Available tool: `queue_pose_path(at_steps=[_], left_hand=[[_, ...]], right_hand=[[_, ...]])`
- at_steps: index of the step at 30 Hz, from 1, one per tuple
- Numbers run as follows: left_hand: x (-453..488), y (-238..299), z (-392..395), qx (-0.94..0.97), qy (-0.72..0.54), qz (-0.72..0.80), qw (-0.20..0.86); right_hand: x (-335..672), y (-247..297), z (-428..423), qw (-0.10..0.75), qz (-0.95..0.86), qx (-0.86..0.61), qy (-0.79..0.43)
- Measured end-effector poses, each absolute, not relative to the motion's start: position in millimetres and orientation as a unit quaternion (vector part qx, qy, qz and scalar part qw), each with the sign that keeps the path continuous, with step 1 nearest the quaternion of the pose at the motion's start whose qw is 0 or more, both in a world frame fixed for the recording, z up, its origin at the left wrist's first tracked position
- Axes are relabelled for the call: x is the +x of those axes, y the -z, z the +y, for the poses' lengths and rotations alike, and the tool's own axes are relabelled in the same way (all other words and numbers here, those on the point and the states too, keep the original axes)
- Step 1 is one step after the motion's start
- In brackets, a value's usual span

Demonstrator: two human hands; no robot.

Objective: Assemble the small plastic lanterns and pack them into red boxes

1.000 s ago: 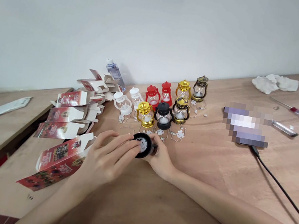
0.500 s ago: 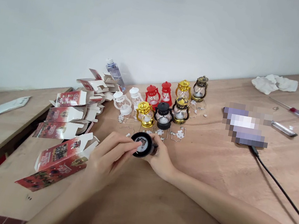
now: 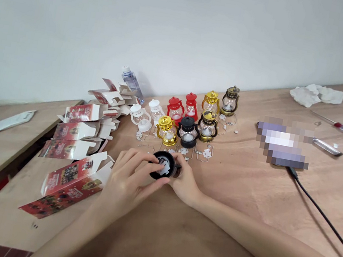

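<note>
My right hand [image 3: 185, 183] grips a small black lantern [image 3: 164, 165] lying on its side, round base turned toward me. My left hand [image 3: 129, 181] has its fingertips on that base, touching a small white piece in its middle. Just beyond stand several toy lanterns: a gold one [image 3: 166, 130], a black one [image 3: 187, 132], two red ones [image 3: 176, 109], white ones [image 3: 141, 117] and bronze ones [image 3: 230, 100]. Small white plastic tabs [image 3: 207, 153] lie scattered on the wooden table [image 3: 233, 192] around them.
Several red and white open cartons [image 3: 67, 172] lie at the left, with a water bottle [image 3: 132, 81] behind them. At the right are a blurred device [image 3: 283, 141] with a black cable [image 3: 319, 210], a screwdriver [image 3: 340, 127], a metal tool [image 3: 325, 147] and a crumpled cloth [image 3: 315, 94].
My left hand's fingers have shifted over the lantern's base and now press the white piece at its middle. The right hand keeps its hold on the lantern.
</note>
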State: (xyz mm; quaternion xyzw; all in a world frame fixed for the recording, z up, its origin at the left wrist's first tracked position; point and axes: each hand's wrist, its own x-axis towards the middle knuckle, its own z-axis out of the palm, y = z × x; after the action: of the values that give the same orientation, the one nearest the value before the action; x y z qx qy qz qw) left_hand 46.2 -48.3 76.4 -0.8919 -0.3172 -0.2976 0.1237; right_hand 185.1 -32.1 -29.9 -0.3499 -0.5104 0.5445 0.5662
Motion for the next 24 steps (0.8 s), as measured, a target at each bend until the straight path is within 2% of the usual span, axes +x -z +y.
queue_pose_path(at_steps=[7, 15, 24], left_hand=[[52, -79, -51, -0.892, 0.293, -0.320, 0.125], [35, -80, -51, -0.901, 0.252, -0.263, 0.236], [28, -73, -44, -0.909, 0.269, -0.233, 0.217]], right_hand=[[185, 29, -33, 0.569, -0.507, -0.345, -0.547], [184, 31, -32, 0.564, -0.505, -0.352, -0.551], [185, 30, -32, 0.566, -0.504, -0.354, -0.548]])
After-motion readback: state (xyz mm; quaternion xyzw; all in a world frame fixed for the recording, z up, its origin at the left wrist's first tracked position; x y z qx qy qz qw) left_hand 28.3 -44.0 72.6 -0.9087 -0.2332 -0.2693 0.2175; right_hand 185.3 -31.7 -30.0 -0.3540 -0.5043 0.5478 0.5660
